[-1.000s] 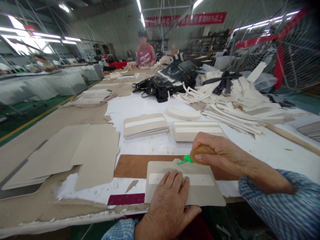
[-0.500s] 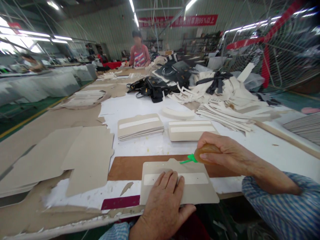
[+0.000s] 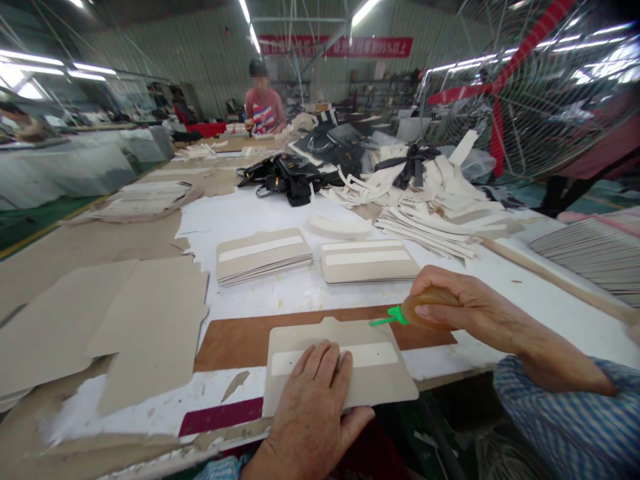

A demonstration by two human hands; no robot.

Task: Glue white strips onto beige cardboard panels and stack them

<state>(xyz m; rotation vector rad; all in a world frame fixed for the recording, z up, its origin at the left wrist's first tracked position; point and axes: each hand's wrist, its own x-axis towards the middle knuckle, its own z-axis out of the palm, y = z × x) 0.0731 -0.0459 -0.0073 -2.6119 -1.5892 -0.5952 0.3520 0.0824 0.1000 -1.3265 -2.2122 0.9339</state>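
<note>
My left hand [image 3: 313, 393] lies flat on a beige board panel [image 3: 295, 333], its fingers stretched over a white strip [image 3: 375, 355] that crosses the panel. In my right hand [image 3: 450, 300] is a squeeze bottle [image 3: 431, 307] of amber colour with a green nozzle [image 3: 393, 316]. The nozzle tip is at the panel's far edge, right of the small raised tab; I cannot tell whether it touches. Under the panel's far side lies a brown strip [image 3: 235, 343]. Part of the panel is hidden by my left hand.
Beyond the panel stand two stacks of similar panels, a left stack [image 3: 265, 257] and a right stack [image 3: 370, 261]. Larger board sheets [image 3: 150, 333] lie at left. Black bag parts [image 3: 285, 177] and pale strips [image 3: 425, 230] are heaped farther back. A person [image 3: 265, 107] is at the far end.
My right hand has moved the bottle rightward along the panel's far edge, away from the tab. My left hand stays on the panel. The whole view has shifted to the right.
</note>
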